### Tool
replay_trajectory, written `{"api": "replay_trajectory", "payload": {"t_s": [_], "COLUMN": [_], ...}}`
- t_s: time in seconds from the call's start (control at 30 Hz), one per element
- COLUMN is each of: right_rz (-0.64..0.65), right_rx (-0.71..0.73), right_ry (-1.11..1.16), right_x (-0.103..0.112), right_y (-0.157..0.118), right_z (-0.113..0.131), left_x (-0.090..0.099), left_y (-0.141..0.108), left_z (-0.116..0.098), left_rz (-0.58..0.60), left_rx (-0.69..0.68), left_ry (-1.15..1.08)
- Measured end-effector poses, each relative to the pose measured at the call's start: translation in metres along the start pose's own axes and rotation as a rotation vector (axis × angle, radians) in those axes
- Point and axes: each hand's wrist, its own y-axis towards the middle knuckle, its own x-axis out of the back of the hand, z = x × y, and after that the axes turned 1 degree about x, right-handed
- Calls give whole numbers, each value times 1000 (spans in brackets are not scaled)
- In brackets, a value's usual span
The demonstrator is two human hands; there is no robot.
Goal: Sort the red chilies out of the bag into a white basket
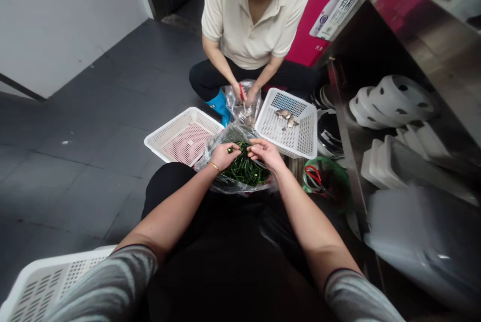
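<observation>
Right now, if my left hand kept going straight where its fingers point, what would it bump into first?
Probably the fingertips of your right hand, just across from your left hand. Depth is hard to judge, so it might brush the green vegetables first.

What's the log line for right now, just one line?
left hand: pinching green piece | right hand: at greens | greens: in clear bag | person opposite: holding red scissors

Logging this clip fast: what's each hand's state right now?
Left hand: closed on a green piece.
Right hand: fingers bent at the greens; whether it holds any cannot be told.
</observation>
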Motion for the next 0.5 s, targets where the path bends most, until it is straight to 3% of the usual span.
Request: {"api": "replay_trajectory", "payload": {"t_s": [0.17,0.27,0.33,0.5], "right_rz": [42,-48,-59,59], "right_rx": [-26,19,39,67], "right_ry": [-340,-417,-393,-426], "right_x": [-4,-4,-6,-28], "right_y": [-3,-4,-5,-15], "right_z": [-11,-5,3,19], "left_x": [12,20,22,17], "left_y": [-5,-8,-10,-16], "left_z": [-12,-17,-20,-24], "left_rz": [75,140,187,280], "left_rx": [234,320,314,281], "left_ry": [-370,-520,-503,-353]}}
